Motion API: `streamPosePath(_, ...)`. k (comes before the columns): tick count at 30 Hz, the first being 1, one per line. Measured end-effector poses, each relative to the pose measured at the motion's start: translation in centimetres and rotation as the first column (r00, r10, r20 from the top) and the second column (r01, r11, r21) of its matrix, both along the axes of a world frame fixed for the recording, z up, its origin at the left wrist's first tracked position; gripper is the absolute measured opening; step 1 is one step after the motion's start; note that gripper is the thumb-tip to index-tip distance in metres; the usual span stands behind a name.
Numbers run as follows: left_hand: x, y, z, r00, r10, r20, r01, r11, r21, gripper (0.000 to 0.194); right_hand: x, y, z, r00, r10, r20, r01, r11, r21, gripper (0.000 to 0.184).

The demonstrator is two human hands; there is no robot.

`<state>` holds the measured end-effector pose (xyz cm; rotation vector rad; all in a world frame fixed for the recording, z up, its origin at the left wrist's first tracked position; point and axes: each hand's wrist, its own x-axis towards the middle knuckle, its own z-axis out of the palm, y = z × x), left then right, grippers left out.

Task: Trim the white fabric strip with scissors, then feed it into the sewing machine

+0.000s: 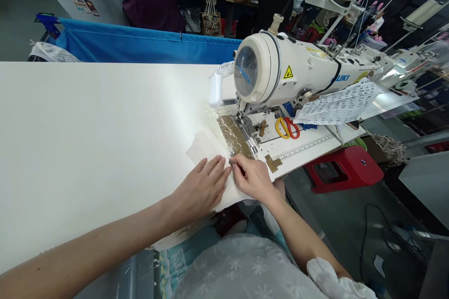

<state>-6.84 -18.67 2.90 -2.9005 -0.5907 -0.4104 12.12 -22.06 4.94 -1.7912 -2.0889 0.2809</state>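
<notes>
A piece of white cloth (pixel 203 146) lies at the front edge of the table, partly hanging toward my lap. My left hand (pixel 206 182) rests flat on it, fingers stretched out and close together. Beside those fingertips, my right hand (pixel 253 175) is closed in a pinch at the cloth. A small dark bit shows at its fingertips, too small to name. Just beyond the hands is the sewing machine (pixel 280 67), its needle area above a brown, shiny taped plate (pixel 234 136). The cloth lies apart from the needle.
Scissors (pixel 287 128) with yellow and red handles lie on the machine bed, near a small wooden-handled tool (pixel 263 128). A written paper sheet (pixel 336 105) leans against the machine. A red stool (pixel 345 170) stands at right. Beyond the blue cloth barrier (pixel 150 44) sit two people.
</notes>
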Motion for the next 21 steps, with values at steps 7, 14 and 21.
streamPosePath(7, 0.1, 0.0, 0.2, 0.999, 0.031, -0.009, -0.031, 0.998, -0.060, 0.040, 1.9, -0.5, 1.5, 0.974, -0.089, -0.207, 0.082, 0.996, -0.044, 0.015)
streamPosePath(14, -0.2, -0.2, 0.5, 0.999, -0.028, -0.028, 0.025, 0.994, -0.102, 0.046, 1.1, -3.2, -0.1, 0.988, -0.041, -0.150, 0.042, 0.999, 0.009, 0.020)
streamPosePath(21, -0.6, -0.4, 0.9, 0.998, -0.051, -0.044, 0.045, 0.990, -0.135, 0.047, 1.0, -3.2, -0.1, 0.997, -0.030, -0.073, 0.031, 0.999, 0.008, 0.019)
